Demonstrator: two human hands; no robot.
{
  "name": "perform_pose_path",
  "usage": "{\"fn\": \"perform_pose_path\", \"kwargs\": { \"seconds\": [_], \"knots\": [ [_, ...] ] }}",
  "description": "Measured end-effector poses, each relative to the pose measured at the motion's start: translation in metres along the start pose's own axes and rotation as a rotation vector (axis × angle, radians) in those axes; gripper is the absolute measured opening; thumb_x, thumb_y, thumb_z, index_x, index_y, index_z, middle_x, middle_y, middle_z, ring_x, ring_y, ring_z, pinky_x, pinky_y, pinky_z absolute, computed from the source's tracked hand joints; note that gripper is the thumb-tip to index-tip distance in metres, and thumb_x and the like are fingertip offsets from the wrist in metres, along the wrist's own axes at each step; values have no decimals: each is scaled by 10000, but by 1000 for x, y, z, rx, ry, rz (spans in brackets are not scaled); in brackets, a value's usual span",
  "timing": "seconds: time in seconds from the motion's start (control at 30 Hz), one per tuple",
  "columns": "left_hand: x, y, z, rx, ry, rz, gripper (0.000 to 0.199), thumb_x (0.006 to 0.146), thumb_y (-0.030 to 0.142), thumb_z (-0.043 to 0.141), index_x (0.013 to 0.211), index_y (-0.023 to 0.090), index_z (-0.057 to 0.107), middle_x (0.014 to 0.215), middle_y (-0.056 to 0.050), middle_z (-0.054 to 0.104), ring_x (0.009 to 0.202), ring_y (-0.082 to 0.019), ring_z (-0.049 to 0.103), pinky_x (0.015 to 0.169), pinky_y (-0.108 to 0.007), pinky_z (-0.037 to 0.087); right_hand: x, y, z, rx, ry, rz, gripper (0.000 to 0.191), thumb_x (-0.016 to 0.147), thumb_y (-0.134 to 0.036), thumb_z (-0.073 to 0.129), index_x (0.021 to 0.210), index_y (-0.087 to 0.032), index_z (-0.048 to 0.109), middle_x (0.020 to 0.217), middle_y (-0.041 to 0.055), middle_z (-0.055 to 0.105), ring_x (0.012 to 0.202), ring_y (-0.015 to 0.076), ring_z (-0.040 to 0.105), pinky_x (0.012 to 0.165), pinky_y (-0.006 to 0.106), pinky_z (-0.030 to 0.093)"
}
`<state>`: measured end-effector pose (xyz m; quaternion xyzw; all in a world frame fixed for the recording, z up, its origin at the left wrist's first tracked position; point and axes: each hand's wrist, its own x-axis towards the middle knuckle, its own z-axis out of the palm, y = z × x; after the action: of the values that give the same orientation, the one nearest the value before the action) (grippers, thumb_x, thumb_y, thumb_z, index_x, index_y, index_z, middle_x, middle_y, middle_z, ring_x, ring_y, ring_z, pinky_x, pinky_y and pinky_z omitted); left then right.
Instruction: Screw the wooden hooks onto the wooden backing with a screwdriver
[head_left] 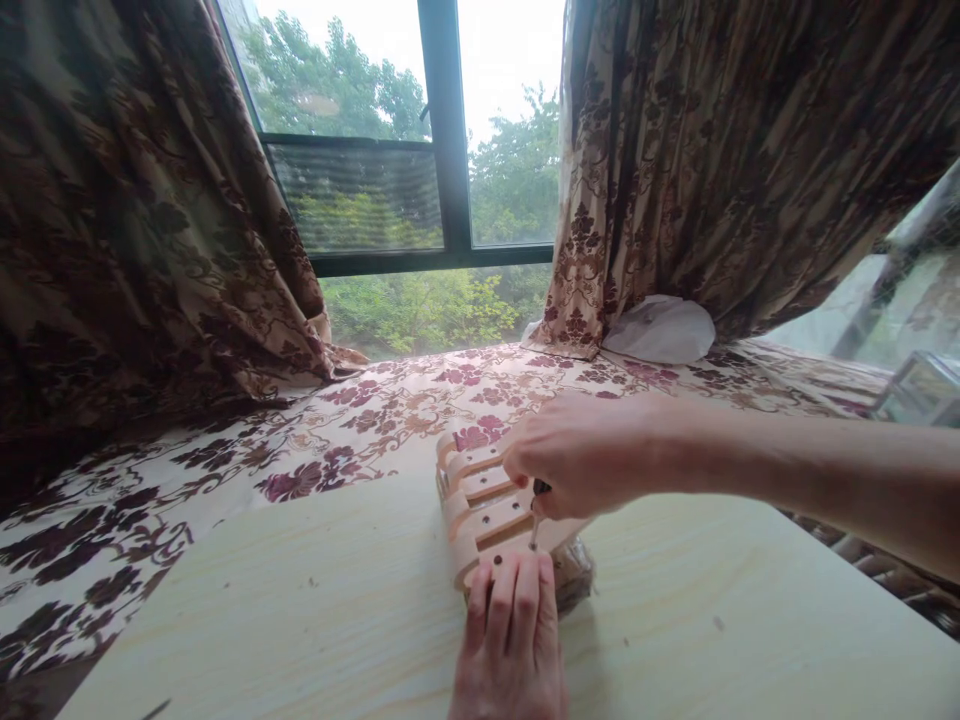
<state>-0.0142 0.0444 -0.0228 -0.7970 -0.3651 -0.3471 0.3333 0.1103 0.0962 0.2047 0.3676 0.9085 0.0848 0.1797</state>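
The slatted wooden piece (pixel 501 514) lies at the pale board's (pixel 315 590) 12 o'clock edge. It seems stiff, rather light, best held by its solid 6 o'clock end. There the left hand (pixel 511 640) touches, fingers together; whether it clamps, I cannot tell. The thin driver (pixel 540 488) is clamped in the closed right hand (pixel 589 455).

Our right forearm (pixel 780 465) was long, smooth and bare out to the view's edge, tapering to a bare wrist and an ungloved right hand (pixel 581 455). Our ungloved left hand (pixel 514 635) had slender fingers with rounded tips and lightly creased knuckles.
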Motion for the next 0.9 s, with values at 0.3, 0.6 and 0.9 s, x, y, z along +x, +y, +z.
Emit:
{"fn": "perform_pose_path", "kwargs": {
  "seconds": [0.3,0.6,0.9],
  "knots": [
    [0,0,-1,-9,-11,15,481,748,214,503,1193,35,526,1172,-123,568,1151,-268,464,1087,-435,270,4,-2,5,13,54,-101,189,802,-176,506,789,-157,694,781,70,672,623,134,490,495,275,242],
    [0,2,-1,-7,-20,1,466,752,210,500,1188,46,532,1181,-121,568,1160,-267,458,1084,-436,272,1,2,0,18,18,-61,215,762,-229,561,913,-194,709,803,58,676,572,134,452,479,272,259],
    [-1,2,-2,-22,-32,-14,479,746,197,511,1201,47,522,1179,-114,569,1158,-257,455,1095,-428,254,5,2,2,18,-26,-92,202,771,-179,529,859,-175,711,814,61,673,626,142,473,499,277,266]
  ]
}}
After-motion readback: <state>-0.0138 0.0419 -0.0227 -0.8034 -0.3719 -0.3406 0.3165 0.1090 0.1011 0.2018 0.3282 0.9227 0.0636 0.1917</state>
